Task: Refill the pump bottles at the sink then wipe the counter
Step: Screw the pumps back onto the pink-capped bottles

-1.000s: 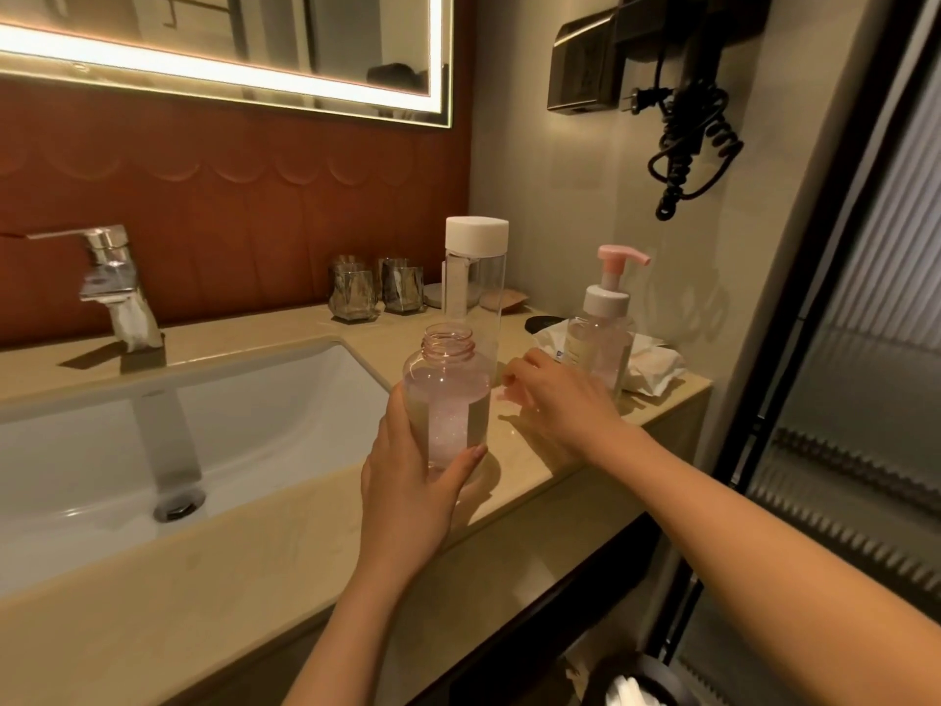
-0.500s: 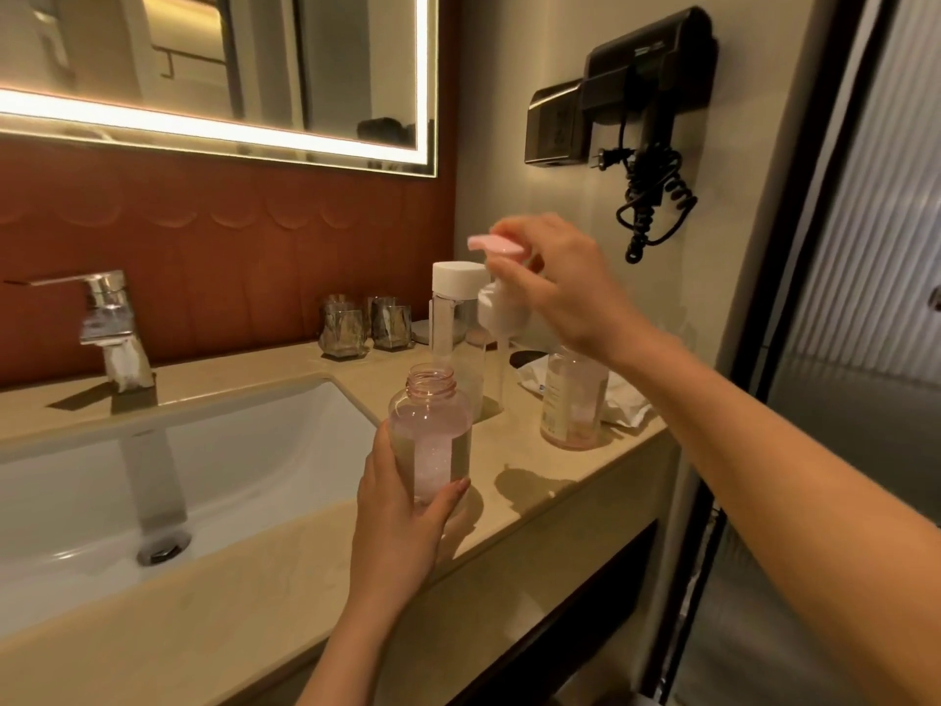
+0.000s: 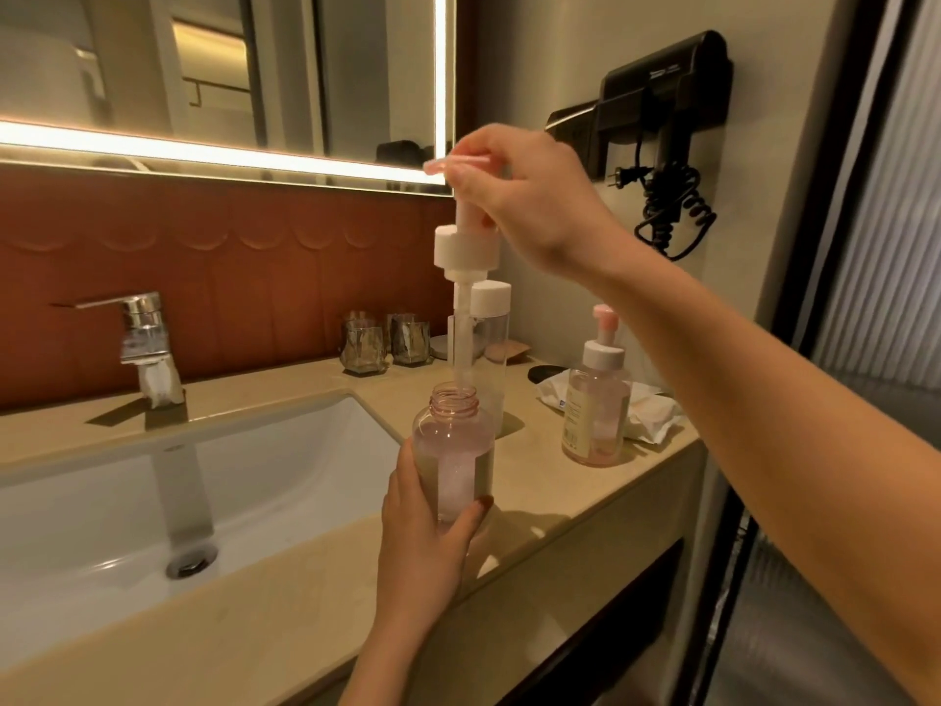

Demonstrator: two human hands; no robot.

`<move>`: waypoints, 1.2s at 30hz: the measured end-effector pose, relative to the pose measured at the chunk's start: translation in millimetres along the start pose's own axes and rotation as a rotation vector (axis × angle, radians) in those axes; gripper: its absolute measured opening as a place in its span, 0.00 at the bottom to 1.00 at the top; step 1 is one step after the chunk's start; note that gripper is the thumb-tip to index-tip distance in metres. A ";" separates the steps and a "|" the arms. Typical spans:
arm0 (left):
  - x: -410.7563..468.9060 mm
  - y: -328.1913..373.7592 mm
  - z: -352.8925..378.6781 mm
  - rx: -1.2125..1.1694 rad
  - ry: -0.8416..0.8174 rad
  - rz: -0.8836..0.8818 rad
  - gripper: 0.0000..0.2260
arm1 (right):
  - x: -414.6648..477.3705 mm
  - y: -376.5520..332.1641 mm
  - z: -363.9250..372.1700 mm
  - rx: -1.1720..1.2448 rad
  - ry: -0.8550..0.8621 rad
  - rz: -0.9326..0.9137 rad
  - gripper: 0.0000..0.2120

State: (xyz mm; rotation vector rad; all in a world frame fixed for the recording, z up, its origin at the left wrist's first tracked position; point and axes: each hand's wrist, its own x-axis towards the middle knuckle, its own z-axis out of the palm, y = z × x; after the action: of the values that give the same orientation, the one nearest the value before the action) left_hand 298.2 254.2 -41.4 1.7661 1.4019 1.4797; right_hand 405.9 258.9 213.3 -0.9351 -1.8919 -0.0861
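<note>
Beige counter beside the white sink, and at its front edge the left hand wraps round the upright open bottle, the right hand pinching the pump head high above, tube tip dipping into the neck.

Nothing is legible: white lettering on the hair dryer above the right hand and label print on the pump bottle beside the held bottle are too small.
</note>
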 end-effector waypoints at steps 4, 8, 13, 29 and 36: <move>0.2 -1.0 -1.2 -0.004 0.000 -0.001 0.40 | -10.2 8.4 15.9 0.017 -0.092 0.040 0.13; -1.2 -1.4 -2.2 -0.016 -0.007 -0.003 0.40 | -25.4 18.4 30.1 0.044 -0.179 0.091 0.14; -1.9 0.9 -2.9 -0.024 0.000 -0.007 0.39 | -40.2 30.3 45.2 0.044 -0.237 0.126 0.14; -2.9 4.5 -3.4 -0.017 -0.009 -0.015 0.39 | -57.2 46.7 45.8 0.097 -0.316 0.128 0.13; -3.8 6.3 -3.6 -0.017 -0.008 -0.024 0.38 | -73.8 49.7 53.3 0.110 -0.265 0.131 0.17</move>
State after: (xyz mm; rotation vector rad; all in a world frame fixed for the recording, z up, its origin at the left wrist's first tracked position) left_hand 297.9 247.4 -36.7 1.7375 1.3973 1.4661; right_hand 414.1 275.0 111.2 -1.0312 -2.0475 0.2289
